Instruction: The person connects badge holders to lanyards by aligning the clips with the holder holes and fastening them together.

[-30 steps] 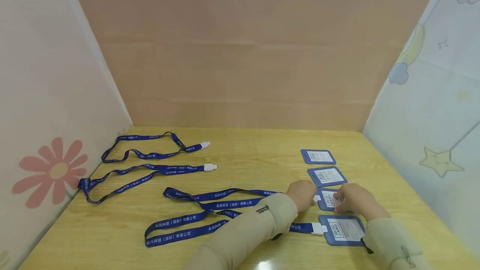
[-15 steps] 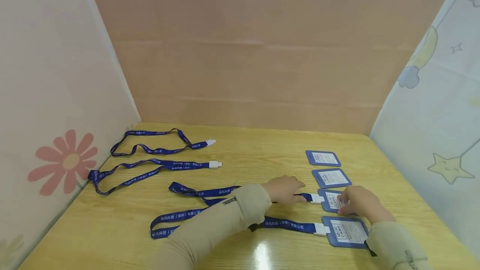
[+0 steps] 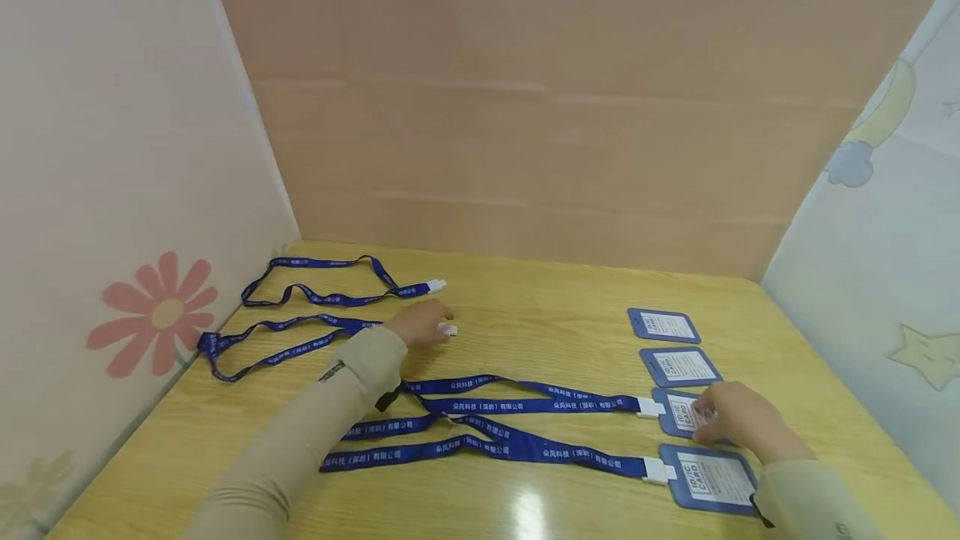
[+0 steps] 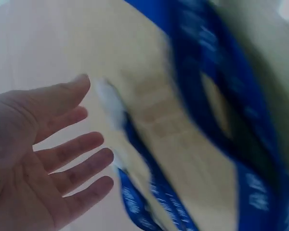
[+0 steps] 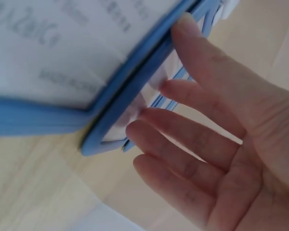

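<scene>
In the head view my left hand (image 3: 422,323) is over the white clip (image 3: 448,330) of a blue lanyard (image 3: 292,350). Its fingers are spread apart in the left wrist view, with nothing between them. My right hand (image 3: 738,419) rests at a blue card holder (image 3: 678,412), the thumb by its near edge and relaxed fingers over its face. That holder meets the white clip (image 3: 649,407) of another lanyard (image 3: 517,405). Nearest me, a second holder (image 3: 712,482) joins a lanyard (image 3: 555,450) through its clip (image 3: 657,470).
Two more card holders, one (image 3: 681,367) and a farther one (image 3: 663,326), lie in the same column, no lanyard at them. Another lanyard (image 3: 322,300) lies at the back left. Fabric walls (image 3: 525,107) stand round the wooden table (image 3: 540,307).
My left hand has left the clip at the third holder and moved left to the lanyard clip at the left. My right hand stays at the same holder. The view has shifted.
</scene>
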Demonstrator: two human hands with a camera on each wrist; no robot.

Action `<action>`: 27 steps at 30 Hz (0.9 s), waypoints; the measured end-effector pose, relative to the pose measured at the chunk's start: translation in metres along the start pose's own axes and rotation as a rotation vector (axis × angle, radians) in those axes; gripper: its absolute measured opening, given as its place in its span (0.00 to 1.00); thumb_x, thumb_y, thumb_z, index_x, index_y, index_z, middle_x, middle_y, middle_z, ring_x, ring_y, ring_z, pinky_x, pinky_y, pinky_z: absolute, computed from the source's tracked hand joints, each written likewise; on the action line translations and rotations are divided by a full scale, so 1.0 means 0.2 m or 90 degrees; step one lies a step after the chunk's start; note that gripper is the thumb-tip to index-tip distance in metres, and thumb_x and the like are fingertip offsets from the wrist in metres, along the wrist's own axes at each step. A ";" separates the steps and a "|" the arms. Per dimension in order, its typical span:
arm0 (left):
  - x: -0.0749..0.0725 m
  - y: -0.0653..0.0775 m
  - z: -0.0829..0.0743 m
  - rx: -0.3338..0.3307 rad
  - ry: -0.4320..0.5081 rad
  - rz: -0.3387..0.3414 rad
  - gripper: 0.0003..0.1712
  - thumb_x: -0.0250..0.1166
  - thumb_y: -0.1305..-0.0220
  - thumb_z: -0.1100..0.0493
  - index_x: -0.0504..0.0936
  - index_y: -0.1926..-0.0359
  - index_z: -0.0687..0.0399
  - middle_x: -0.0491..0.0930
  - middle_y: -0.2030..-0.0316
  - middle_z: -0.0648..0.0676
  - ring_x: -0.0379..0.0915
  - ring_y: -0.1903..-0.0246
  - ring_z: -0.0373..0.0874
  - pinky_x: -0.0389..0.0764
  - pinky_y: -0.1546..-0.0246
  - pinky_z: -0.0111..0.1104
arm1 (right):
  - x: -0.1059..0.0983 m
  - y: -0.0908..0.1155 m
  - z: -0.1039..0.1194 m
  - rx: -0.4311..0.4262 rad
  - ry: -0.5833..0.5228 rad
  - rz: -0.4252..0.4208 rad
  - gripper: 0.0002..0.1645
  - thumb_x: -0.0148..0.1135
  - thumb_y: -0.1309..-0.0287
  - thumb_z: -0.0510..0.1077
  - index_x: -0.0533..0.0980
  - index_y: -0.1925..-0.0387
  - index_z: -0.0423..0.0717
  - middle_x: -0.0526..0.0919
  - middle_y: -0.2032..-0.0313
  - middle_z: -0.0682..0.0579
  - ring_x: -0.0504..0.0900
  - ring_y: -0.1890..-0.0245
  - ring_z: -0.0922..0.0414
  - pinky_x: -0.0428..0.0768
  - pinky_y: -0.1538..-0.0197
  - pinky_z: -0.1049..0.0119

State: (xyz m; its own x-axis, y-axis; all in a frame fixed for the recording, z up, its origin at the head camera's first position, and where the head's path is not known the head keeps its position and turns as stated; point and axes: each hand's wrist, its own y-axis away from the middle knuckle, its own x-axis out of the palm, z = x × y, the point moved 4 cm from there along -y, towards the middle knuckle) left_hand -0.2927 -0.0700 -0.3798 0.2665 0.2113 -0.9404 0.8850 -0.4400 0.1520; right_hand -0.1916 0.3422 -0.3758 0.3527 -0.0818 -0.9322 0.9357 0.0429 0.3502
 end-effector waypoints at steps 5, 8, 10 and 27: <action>0.07 -0.03 0.04 -0.011 0.000 -0.002 0.24 0.64 0.41 0.58 0.75 0.44 0.61 0.76 0.45 0.60 0.71 0.44 0.53 0.71 0.42 0.44 | 0.02 0.01 -0.03 -0.002 -0.009 0.014 0.29 0.76 0.67 0.50 0.81 0.61 0.37 0.82 0.60 0.37 0.79 0.59 0.41 0.74 0.54 0.43; 0.09 -0.05 0.03 0.000 -0.039 -0.008 0.21 0.64 0.41 0.58 0.77 0.47 0.60 0.79 0.49 0.58 0.75 0.49 0.51 0.74 0.45 0.42 | 0.02 0.01 -0.05 -0.014 -0.019 0.010 0.30 0.77 0.68 0.51 0.80 0.61 0.38 0.82 0.60 0.38 0.79 0.58 0.41 0.74 0.54 0.42; 0.09 -0.05 0.03 0.001 -0.059 -0.018 0.19 0.64 0.41 0.58 0.79 0.49 0.60 0.81 0.52 0.57 0.76 0.52 0.50 0.76 0.48 0.41 | 0.01 0.00 -0.05 -0.022 -0.030 0.004 0.30 0.77 0.68 0.51 0.80 0.61 0.38 0.82 0.60 0.39 0.79 0.59 0.42 0.74 0.54 0.43; 0.04 -0.09 0.08 -0.048 -0.061 -0.086 0.16 0.63 0.39 0.57 0.80 0.52 0.59 0.82 0.57 0.56 0.77 0.57 0.48 0.78 0.52 0.39 | -0.14 -0.10 -0.05 -0.099 -0.031 -0.047 0.29 0.70 0.55 0.52 0.77 0.56 0.34 0.81 0.61 0.36 0.79 0.61 0.43 0.76 0.57 0.45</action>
State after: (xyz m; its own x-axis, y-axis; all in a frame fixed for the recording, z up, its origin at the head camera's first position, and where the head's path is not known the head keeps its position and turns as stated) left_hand -0.3132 -0.0747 -0.3959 0.1085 0.1778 -0.9781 0.9372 -0.3463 0.0411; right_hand -0.2205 0.3544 -0.3575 0.2874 -0.1383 -0.9478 0.9472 0.1878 0.2598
